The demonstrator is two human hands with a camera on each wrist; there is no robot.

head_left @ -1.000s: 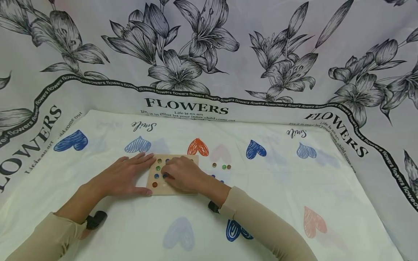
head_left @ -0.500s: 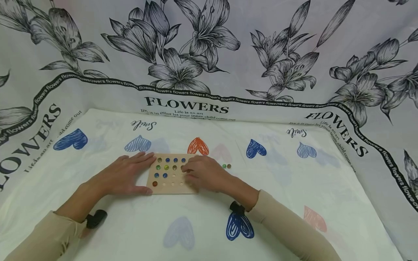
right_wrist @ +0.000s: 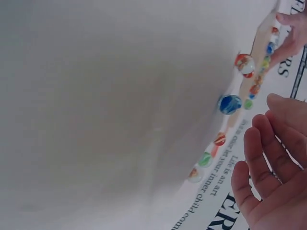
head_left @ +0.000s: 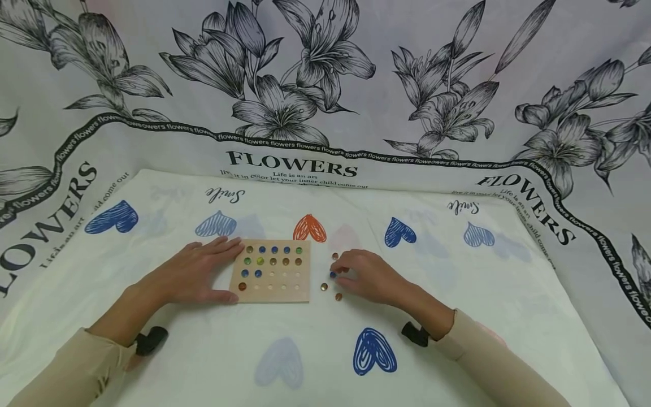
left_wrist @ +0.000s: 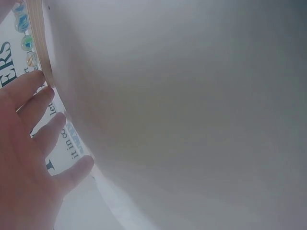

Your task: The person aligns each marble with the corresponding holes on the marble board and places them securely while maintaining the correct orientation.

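Observation:
A wooden board (head_left: 277,294) with rows of round hollows lies flat on the white cloth. Glass marbles fill its two far rows; the nearer rows hold only a few at their left ends. My left hand (head_left: 193,275) lies along the board's left edge with fingers extended, fingertips and thumb at the wood. To the right of the board, my right hand (head_left: 373,277) reaches over loose marbles, thumb and fingertips spread around a blue marble (head_left: 333,275). In the right wrist view that blue marble (right_wrist: 230,104) sits apart from the relaxed fingers (right_wrist: 259,158).
Brownish marbles (head_left: 324,286) lie loose between the board and my right hand, another marble (head_left: 334,256) just beyond. A green marble (right_wrist: 206,159) shows near others in the right wrist view. The heart-printed cloth (head_left: 432,271) meets a flower-patterned backdrop (head_left: 376,135) behind.
My right hand has moved right, off the board to the loose marbles, uncovering the board's right side with marbles in its two far rows. My left hand has stayed at the board's edge.

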